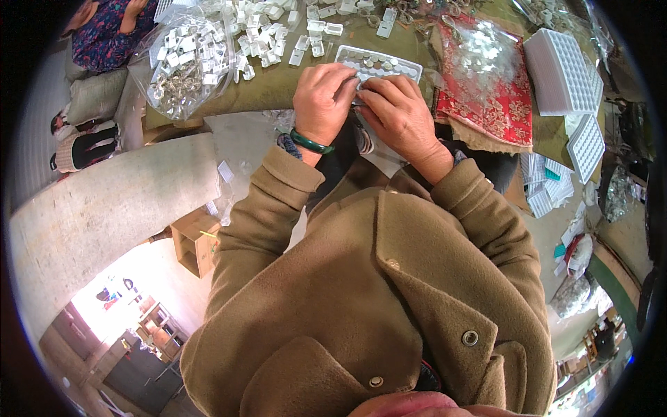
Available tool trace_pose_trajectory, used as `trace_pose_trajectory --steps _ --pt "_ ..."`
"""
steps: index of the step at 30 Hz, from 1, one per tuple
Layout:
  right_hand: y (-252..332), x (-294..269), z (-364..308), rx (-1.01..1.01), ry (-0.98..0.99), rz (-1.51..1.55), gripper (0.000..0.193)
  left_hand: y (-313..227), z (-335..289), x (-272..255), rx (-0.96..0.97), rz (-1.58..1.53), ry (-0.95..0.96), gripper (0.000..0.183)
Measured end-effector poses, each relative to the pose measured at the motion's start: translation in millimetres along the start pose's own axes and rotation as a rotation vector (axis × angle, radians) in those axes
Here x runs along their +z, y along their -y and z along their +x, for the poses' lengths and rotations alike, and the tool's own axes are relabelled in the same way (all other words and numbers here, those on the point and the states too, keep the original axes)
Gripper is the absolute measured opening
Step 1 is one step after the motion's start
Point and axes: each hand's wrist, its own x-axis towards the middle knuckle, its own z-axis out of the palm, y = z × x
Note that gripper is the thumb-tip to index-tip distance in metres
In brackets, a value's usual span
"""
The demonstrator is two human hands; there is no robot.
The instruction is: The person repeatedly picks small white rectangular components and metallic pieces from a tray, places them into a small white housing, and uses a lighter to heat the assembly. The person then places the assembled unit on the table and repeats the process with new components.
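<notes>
My left hand (323, 97) and my right hand (397, 111) meet at the near edge of a white tray with round cells (413, 70). The fingers of both hands are bent and pinched close together, and what lies between the fingertips is too small and covered to make out. Small round pieces (368, 62) sit in some cells along the far part of the tray. A dark green bangle (312, 142) circles my left wrist. My fingers hide the tray's near left part.
Small white plastic boxes (264, 42) lie scattered beyond my left hand, beside a clear bag (186, 73) of similar boxes and metal pieces. On the right, a red patterned cloth (479, 104) bears clear packets, beside stacked white trays (559, 73). Another person (104, 35) sits far left.
</notes>
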Motion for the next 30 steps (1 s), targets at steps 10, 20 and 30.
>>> trace_pose_trajectory --steps 10,20,30 --pt "1 0 0 0.012 -0.005 0.008 0.025 20 26 -7 -0.209 -0.186 0.052 0.014" --pt "0 0 -1 0.011 0.005 0.007 0.028 28 34 8 -0.082 -0.116 0.098 0.015" --pt "0 -1 -1 0.016 0.002 0.011 0.028 28 34 9 -0.015 -0.067 0.083 0.014"
